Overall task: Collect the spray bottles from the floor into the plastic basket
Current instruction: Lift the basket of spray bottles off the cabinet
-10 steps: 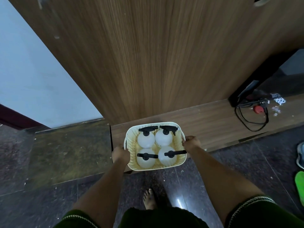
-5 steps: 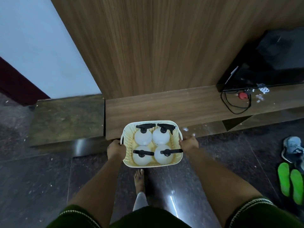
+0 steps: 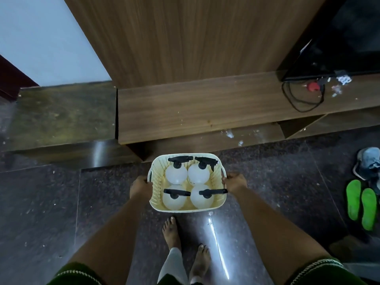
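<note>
A cream perforated plastic basket (image 3: 156, 190) hangs in front of me over the dark floor. It holds several white spray bottles with black trigger heads, among them one at the back left (image 3: 176, 175), one at the back right (image 3: 198, 175) and one at the front right (image 3: 202, 199). My left hand (image 3: 140, 187) grips the basket's left handle. My right hand (image 3: 234, 183) grips the right handle. No bottle lies on the visible floor.
A low wooden bench (image 3: 205, 108) and a tall wooden panel (image 3: 185, 38) stand right ahead. A black cable with a red plug (image 3: 312, 86) lies on the bench at right. Green sandals (image 3: 362, 204) and a grey shoe (image 3: 368, 161) sit at right. My bare feet (image 3: 171, 233) are below.
The basket, held in both hands, has come away from the bench top and now hangs lower and nearer to me, over the floor. The view has tilted downward.
</note>
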`<state>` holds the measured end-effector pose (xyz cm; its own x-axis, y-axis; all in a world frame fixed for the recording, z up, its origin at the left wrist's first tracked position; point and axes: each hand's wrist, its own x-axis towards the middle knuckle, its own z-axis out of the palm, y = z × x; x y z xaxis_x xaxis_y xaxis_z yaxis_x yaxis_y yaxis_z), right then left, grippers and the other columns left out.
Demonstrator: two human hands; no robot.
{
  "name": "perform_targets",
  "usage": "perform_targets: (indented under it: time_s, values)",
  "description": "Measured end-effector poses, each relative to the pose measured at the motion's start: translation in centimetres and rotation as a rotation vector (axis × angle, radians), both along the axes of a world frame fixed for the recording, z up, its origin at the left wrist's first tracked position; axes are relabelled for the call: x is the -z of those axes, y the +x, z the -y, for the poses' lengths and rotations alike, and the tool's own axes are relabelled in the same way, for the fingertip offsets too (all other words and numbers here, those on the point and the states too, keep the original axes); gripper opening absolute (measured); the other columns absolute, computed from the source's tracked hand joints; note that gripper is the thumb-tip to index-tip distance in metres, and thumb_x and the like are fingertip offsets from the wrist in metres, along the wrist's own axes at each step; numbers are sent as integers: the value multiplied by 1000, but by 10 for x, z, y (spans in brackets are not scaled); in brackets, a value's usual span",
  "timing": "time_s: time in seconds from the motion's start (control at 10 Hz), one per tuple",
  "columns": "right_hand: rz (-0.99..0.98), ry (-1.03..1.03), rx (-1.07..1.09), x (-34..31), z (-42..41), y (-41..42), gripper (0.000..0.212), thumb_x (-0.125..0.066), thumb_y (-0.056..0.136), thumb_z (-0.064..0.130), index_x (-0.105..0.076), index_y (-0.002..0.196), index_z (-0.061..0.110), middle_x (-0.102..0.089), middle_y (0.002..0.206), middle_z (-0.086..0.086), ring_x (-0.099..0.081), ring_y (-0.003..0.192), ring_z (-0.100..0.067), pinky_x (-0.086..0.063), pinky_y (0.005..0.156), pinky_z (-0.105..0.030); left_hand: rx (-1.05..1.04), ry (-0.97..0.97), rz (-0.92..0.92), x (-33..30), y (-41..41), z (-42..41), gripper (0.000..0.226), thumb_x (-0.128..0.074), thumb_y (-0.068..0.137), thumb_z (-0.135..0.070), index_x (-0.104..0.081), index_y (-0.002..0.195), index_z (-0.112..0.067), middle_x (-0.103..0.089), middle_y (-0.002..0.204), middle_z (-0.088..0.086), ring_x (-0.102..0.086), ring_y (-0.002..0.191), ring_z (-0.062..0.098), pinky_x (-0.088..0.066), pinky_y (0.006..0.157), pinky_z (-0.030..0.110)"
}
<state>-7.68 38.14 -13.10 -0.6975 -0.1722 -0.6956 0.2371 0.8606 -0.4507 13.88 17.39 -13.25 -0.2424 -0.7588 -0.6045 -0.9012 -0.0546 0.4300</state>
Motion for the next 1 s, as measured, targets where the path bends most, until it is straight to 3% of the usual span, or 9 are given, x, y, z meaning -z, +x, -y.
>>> perform_targets:
  time_s: [0.1,0.2,0.4,0.5,0.6,0.8,0.9,1.0]
  values:
    - [34,5,29,48,16,-11,10,-64,87,14,-73,88,12,-72,94,-11,-66,90,-25,-54,85,-33,-11,45,3,54,-7,14,20,-53,85,-12,-65,98,-3,-69,98,19,-64,96,38,-45,72,36]
    - [27,54,-9,98,44,-33,22,-58,90,18,-72,103,7,-69,111,-16,-65,104,-30,-53,92,-38,-22,54,-1,110,-18,33,22,-52,84,-13,-64,96,1,-70,96,22,-66,90,39,-44,65,33]
    - [-68,129,-143,163,102,-69,32,-39,100,22,-59,121,8,-56,133,-16,-53,123,-29,-43,98,-31,24,-31,5,202,-53,75,26,-49,88,-17,-61,110,-9,-69,103,15,-65,95,36,-49,76,38]
    - [-100,140,-130,200,125,-81,33,-43,98,15,-60,122,1,-59,128,-19,-56,118,-32,-46,88,-32,30,-53,-15,243,-70,99,29,-50,89,-17,-59,115,-9,-69,105,17,-65,97,38,-51,80,39]
    - [-73,55,22,237,148,-89,32,-42,97,12,-58,123,1,-60,129,-15,-58,115,-32,-42,71,-29,79,-89,6,273,-88,127,29,-48,89,-16,-60,114,-6,-68,107,21,-64,100,40,-51,83,41]
    - [-102,-82,119,249,196,-115,38,-38,98,8,-47,135,4,-59,125,-19,-59,106,-34,-45,73,-33,182,-218,53,297,-125,160,36,-43,95,-14,-50,127,1,-53,126,27,-52,116,44,-43,94,44]
    - [-36,-175,143,258,214,-130,38,-36,99,10,-47,134,3,-56,84,-6,-49,64,-18,-41,50,-26,187,-207,64,312,-132,176,49,-48,89,-7,-42,136,0,-48,135,27,-47,122,45,-40,100,46]
    - [-11,-243,206,292,232,-150,32,-37,99,14,-50,128,5,-47,76,1,-41,59,-10,-40,47,-15,135,-241,30,322,-144,191,43,-48,90,-10,-49,132,-3,-52,137,23,-47,127,40,-38,105,41]
